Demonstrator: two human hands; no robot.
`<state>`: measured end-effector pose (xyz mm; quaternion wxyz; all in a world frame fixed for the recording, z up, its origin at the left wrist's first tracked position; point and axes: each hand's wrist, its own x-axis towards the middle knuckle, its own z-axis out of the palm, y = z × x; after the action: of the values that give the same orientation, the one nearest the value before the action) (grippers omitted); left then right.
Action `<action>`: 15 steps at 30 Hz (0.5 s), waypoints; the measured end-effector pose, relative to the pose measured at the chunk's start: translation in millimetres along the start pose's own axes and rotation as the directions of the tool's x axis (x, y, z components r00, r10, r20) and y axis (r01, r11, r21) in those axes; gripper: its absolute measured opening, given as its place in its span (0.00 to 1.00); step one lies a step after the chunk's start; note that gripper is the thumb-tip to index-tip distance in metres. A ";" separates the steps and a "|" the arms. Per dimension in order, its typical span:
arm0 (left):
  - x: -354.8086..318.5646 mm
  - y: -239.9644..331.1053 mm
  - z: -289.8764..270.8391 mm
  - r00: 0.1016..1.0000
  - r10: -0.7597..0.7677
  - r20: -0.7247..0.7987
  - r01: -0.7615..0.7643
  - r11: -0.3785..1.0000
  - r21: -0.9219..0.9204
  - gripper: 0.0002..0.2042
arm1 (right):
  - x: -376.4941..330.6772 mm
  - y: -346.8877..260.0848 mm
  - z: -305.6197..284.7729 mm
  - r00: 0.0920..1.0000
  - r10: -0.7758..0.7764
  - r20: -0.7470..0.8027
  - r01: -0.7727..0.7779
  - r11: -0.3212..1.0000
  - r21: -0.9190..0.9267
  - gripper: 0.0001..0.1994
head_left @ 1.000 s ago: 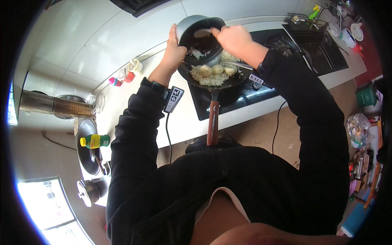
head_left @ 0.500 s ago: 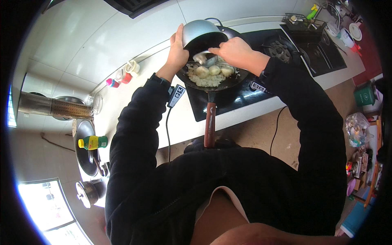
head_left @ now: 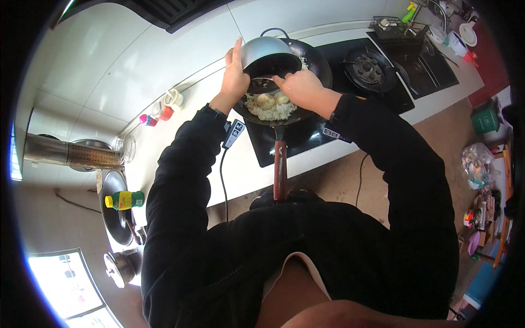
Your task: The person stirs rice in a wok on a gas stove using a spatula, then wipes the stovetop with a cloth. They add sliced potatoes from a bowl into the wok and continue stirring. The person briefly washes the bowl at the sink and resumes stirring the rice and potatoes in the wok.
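Head view, and here's the left hand [head_left: 235,81], its grip on the side of a silvery pot [head_left: 266,49] tipped over the dark wok [head_left: 318,64]; the right hand [head_left: 303,87] has its grip round a partly hidden utensil [head_left: 262,78] at the pot's mouth, and below, rice [head_left: 273,113] and pale round lumps [head_left: 266,100] sit in the wok

head | left grip [head_left: 235,79] on tilted pot [head_left: 266,48] | right grip [head_left: 302,87] with utensil [head_left: 262,80] | rice [head_left: 272,112] in wok [head_left: 319,63]

Smooth mtl pot [head_left: 264,49], wood pan hndl [head_left: 280,174]
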<state>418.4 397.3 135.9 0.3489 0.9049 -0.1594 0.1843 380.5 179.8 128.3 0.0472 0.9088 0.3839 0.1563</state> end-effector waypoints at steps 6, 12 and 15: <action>-1.9 -4.5 5.6 0.995 0.102 0.005 -0.102 0.994 0.030 0.46 | 1.8 13.5 -11.3 0.984 0.141 -0.108 -0.154 0.980 -0.124 0.22; 3.4 -9.2 0.7 0.989 0.147 -0.019 -0.146 0.988 0.052 0.46 | 5.3 -19.3 -13.4 0.993 0.113 0.027 -0.112 0.993 -0.048 0.21; 4.4 -12.2 -4.7 0.981 0.185 -0.055 -0.177 0.977 0.115 0.45 | -2.0 -31.3 -11.9 0.976 0.150 0.157 -0.133 0.984 -0.115 0.21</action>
<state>426.3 408.5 134.0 0.2855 0.8979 -0.2193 0.2533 354.0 199.9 132.6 0.1150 0.9399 0.3044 0.1033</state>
